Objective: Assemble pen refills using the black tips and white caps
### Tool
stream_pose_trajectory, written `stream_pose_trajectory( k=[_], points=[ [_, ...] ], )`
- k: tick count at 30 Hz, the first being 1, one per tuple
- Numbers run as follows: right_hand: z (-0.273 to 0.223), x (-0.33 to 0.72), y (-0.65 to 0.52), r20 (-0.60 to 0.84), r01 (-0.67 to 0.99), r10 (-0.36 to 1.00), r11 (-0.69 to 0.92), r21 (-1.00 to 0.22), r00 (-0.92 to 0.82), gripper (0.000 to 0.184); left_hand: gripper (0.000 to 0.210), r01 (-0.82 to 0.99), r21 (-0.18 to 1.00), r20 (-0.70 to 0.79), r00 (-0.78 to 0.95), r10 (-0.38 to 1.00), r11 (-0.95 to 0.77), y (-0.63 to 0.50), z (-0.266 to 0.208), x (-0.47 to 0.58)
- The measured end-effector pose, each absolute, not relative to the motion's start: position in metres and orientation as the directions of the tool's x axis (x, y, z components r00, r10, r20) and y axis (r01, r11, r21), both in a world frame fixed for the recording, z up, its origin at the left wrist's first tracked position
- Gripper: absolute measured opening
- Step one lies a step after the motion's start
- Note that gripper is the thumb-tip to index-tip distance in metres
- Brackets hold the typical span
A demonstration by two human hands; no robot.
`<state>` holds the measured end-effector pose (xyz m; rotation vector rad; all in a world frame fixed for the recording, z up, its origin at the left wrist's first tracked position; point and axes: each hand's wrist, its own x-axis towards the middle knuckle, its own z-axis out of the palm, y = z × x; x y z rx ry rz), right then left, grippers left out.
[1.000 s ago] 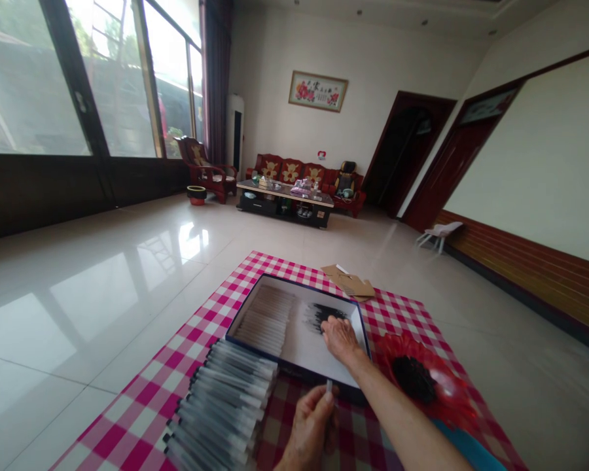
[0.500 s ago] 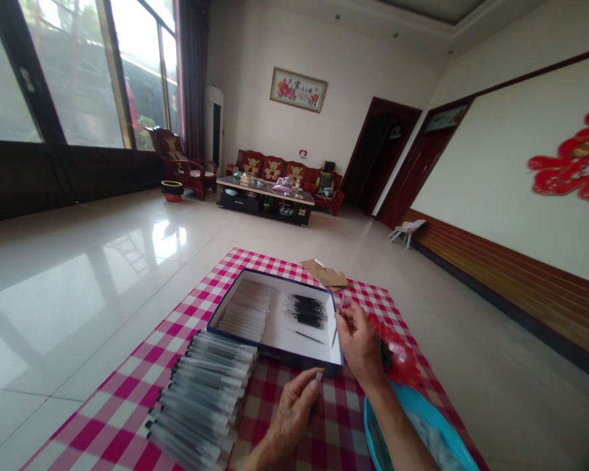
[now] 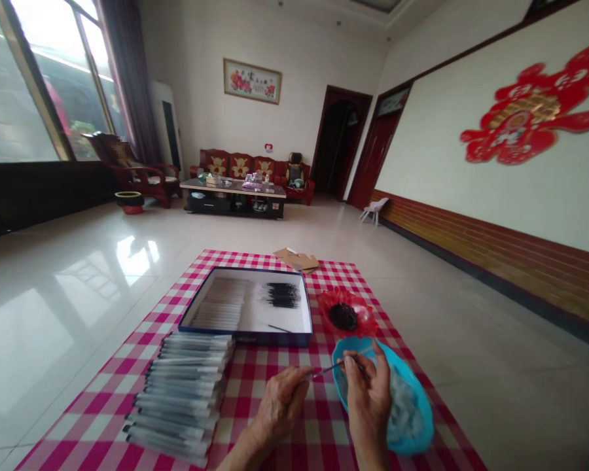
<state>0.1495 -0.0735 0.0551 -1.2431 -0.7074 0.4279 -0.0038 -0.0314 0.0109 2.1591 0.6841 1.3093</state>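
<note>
Left to right. At left on the checked tablecloth, a row of capped pens lies near; just beyond stands a shallow box, with clear tubes in its left half and dark refills in its right. Near centre, the left hand has thumb and fingers pinched together at the left end of a thin dark rod; whether a small pale piece there is also held cannot be told. The rod spans the space between the hands, its long axis running left to right, the left end slightly nearer, the right end farther. It points left, into the left fingertips. The right hand, clamped on its other end, covers more of it, above a blue basin. Beyond the basin sits a red dish.
</note>
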Motion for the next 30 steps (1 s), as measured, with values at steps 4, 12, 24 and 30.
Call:
stream_pose_trajectory(
  k=[4, 12, 24, 30],
  points=[
    [0.053, 0.147, -0.076, 0.258, 0.074, 0.654, 0.296, -0.952, 0.711, 0.070, 0.028, 0.174, 0.633, 0.643, 0.424, 0.638, -0.754, -0.035, 0.010, -0.004],
    [0.032, 0.136, -0.076, 0.278, 0.108, 0.700, 0.277, -0.955, 0.658, 0.057, 0.028, 0.240, 0.577, 0.642, 0.458, 0.615, -0.781, -0.036, 0.009, -0.005],
    [0.024, 0.112, -0.076, 0.609, 0.609, 0.679, 0.293, -0.737, 0.411, 0.019, 0.023, 0.279, 0.556, 0.744, 0.254, 0.618, -0.783, -0.032, 0.006, -0.003],
    [0.029, 0.109, -0.079, 0.671, 0.743, 0.694, 0.298, -0.599, 0.261, 0.036, 0.021, 0.389, 0.530, 0.742, 0.219, 0.634, -0.754, -0.031, 0.004, -0.004]
  ],
)
